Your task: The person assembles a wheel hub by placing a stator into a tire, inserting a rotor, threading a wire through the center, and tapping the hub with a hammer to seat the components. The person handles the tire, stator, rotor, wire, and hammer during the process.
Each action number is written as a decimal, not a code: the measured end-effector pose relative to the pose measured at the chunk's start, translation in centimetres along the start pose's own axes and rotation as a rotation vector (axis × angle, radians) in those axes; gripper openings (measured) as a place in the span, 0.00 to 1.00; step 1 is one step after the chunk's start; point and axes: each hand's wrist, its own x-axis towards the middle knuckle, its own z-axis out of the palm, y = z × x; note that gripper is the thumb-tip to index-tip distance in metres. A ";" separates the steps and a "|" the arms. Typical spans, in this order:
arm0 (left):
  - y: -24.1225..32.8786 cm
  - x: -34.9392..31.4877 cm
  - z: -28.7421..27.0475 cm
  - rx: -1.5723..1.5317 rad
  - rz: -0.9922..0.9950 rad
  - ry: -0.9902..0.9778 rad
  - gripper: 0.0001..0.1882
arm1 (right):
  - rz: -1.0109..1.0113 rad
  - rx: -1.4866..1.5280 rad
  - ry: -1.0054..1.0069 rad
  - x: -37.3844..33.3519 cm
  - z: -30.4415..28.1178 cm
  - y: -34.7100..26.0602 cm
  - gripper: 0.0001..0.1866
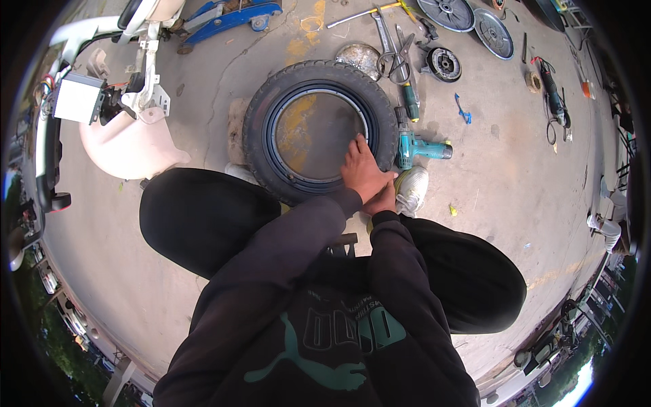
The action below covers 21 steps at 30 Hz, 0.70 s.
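A black tyre [261, 91] lies flat on the floor between my feet, with a dark rim ring [277, 112] inside it and the floor showing through the middle. My left hand [366, 171] lies across the tyre's lower right side, its fingers bent over the inner edge by the rim and its thumb out to the right. Tucked below it, my right hand [384, 201] is at the tyre's near outer edge; its fingers are mostly hidden by the left hand. Right beside the tyre lies a teal cordless power tool [424, 149].
Shears [400, 62], a wrench [384, 34], a teal-handled tool [411, 102], a round hub part [444, 64] and grey wheel covers [494, 34] lie beyond. A dark power tool [553, 91] is far right. A blue jack [230, 22] and a partly stripped scooter [129, 139] stand left.
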 end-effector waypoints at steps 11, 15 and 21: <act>-1.2 -0.1 1.6 -0.030 0.122 0.121 0.58 | -0.144 -0.044 -0.148 1.4 -1.3 0.3 0.44; -1.2 0.0 1.5 -0.013 0.147 0.168 0.58 | -0.149 0.001 -0.079 2.1 -2.4 -0.8 0.40; -1.0 0.2 1.7 -0.012 0.141 0.145 0.58 | -0.110 0.017 -0.075 2.1 -3.4 -1.7 0.38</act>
